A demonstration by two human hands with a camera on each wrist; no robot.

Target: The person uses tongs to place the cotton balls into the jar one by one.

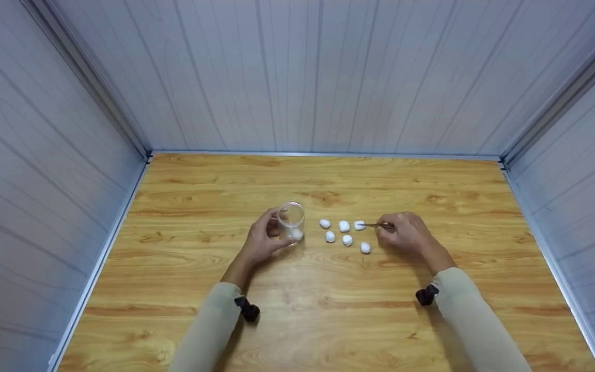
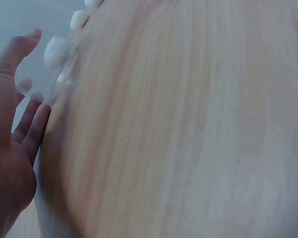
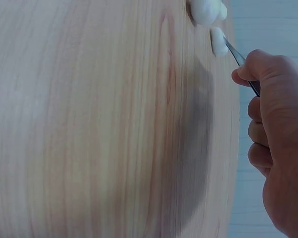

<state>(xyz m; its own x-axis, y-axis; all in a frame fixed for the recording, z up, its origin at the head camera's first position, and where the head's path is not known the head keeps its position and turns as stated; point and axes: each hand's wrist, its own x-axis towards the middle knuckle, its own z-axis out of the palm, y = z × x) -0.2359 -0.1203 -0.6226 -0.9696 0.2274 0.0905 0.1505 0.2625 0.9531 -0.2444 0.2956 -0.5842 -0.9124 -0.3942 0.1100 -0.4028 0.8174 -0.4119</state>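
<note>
**My tweezers (image 1: 372, 225) touch a white ball (image 1: 360, 226)**

The white ball sits on the wooden table (image 1: 323, 310), to the right of the glass, with the tweezers' tips against it; whether they pinch it, I cannot tell. My right hand (image 1: 406, 231) has the tweezers clamped between thumb and forefinger, and in the right wrist view its other fingers are curled in.

Just left of that ball, and a little nearer me, lie five other white balls (image 1: 344, 226), loosely scattered. Beyond them is a clear glass (image 1: 291, 217), its rim facing up, with white stuff (image 1: 296, 234) low inside; how many pieces, I cannot tell. My left hand (image 1: 262, 238) holds the glass, thumb on the near side, fingers behind.

My pale sleeves (image 1: 209, 323) reach in from below, and pale panelled walls (image 1: 318, 77) border the table.
</note>
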